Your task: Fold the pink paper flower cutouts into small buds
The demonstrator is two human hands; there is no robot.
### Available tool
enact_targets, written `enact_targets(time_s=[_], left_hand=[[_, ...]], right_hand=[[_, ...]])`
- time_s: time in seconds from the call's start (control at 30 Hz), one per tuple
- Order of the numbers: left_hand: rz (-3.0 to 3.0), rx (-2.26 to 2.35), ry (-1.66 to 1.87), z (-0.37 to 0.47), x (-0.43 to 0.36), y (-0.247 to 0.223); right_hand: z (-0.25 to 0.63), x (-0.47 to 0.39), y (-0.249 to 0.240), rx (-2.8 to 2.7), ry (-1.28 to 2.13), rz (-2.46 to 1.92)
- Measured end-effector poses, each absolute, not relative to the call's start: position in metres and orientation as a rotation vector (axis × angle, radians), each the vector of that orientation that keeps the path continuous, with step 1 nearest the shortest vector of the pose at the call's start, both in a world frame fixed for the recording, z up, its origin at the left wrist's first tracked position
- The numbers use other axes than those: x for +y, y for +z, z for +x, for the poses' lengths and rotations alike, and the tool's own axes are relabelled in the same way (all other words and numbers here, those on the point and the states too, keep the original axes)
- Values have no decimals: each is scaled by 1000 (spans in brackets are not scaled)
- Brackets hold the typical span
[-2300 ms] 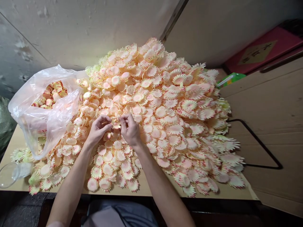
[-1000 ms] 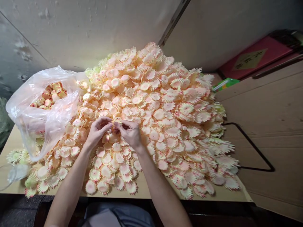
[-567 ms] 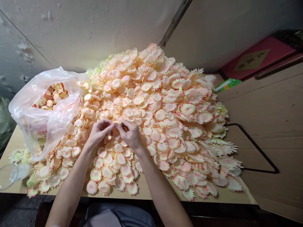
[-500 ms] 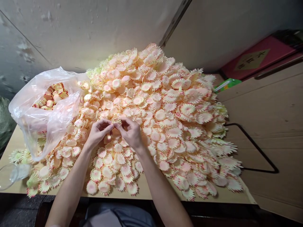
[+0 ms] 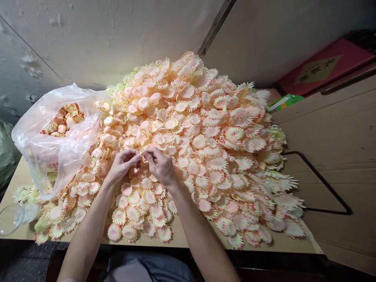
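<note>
Pale flower-like discs with pink-tipped, toothed edges form a large pile [image 5: 199,141] across the table. Over the pile's left-centre part, my left hand [image 5: 125,163] is closed, its thumb and fingers pinched together. My right hand [image 5: 158,163] is closed in a pinch just beside it, the two sets of fingertips nearly touching. Whatever lies between the fingertips is too small to make out. To the left of my hands, a translucent plastic bag [image 5: 66,150] stands open with more curled pieces [image 5: 63,120] inside.
A clear round container [image 5: 11,220] sits at the left edge of the table [image 5: 282,242]. Cardboard [image 5: 337,164] with a bent black rod [image 5: 323,181] stands on the right. Behind it are a green packet [image 5: 289,102] and a red box [image 5: 329,64]. A wall rises behind the pile.
My right hand's fingers have curled in and its fingertips have shifted slightly, leaving a small gap to my left hand. My left hand has barely moved. The view has shifted slightly at the right.
</note>
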State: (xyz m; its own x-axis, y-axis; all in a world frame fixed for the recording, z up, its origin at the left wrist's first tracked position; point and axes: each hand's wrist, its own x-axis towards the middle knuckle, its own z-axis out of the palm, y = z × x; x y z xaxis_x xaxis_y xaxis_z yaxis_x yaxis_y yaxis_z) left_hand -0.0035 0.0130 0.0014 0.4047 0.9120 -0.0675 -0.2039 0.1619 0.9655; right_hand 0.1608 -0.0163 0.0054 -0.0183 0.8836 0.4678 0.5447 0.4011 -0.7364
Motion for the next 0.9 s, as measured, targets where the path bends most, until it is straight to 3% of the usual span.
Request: enact_targets(time_s=[0.23,0.4,0.6,0.9], left_hand=[[1185,806,849,-1,9,7],[1066,773,941,-7,10,2],[988,783,1124,-2,18,-1],[1122,807,1026,-3,14,4]], right_hand=[[159,-11,1,-1449,328,-1420],[179,-6,10,-981,366,-1464],[182,-11,19,-1071,222,-1444],[157,-14,8,-1263,881,-1198]])
